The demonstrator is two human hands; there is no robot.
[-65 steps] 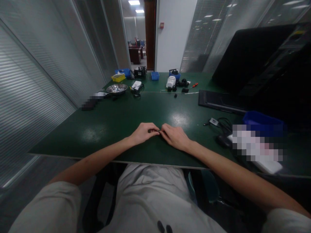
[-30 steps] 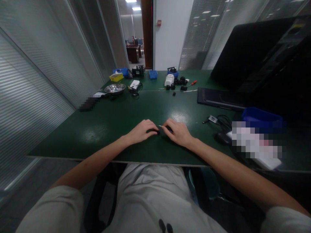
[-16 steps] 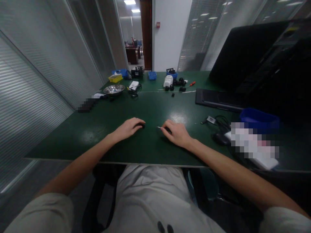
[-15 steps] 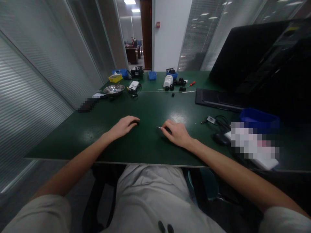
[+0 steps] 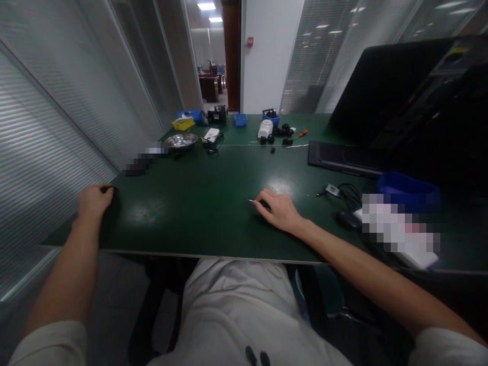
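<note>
My right hand (image 5: 277, 209) rests on the green table (image 5: 183, 223), right of its middle, with thumb and fingers pinched together. A thin pale metal tip (image 5: 250, 200) sticks out to the left from this pinch; the rest of that slim piece is hidden in the hand. Far out at the table's left side is my left hand (image 5: 95, 198), its fingers curled and the thumb close to them. Something dark shows at its fingertips, too small and blurred to name.
Farther back stand a metal bowl (image 5: 182, 142), a yellow tray (image 5: 183, 123), a blue basket (image 5: 240, 120), and a white device (image 5: 265, 129) near an orange-handled screwdriver (image 5: 302, 133). On the right are a monitor (image 5: 385, 86), a blue bin (image 5: 407, 189) and a black mouse (image 5: 347, 219).
My left hand has swung far to the left, from near the table's middle to its left side. My right hand stays in place with the thin piece in its pinch.
</note>
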